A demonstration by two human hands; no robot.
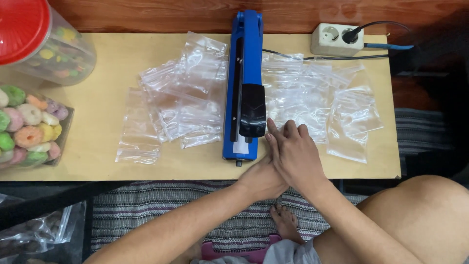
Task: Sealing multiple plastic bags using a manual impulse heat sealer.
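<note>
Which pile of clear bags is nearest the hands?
The pile of clear bags right of the blue sealer: the right hand rests at its near edge. The left pile lies beyond the sealer.

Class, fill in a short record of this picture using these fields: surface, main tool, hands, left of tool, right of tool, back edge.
surface: low wooden table
main tool: blue heat sealer with black handle, lying lengthwise
hands: right hand laid over left hand at the sealer's near end; fingertips by the black handle
left of tool: clear plastic bags, a tray of coloured ring snacks, a red-lidded jar
right of tool: more clear bags
back edge: power strip with one plug in
</note>
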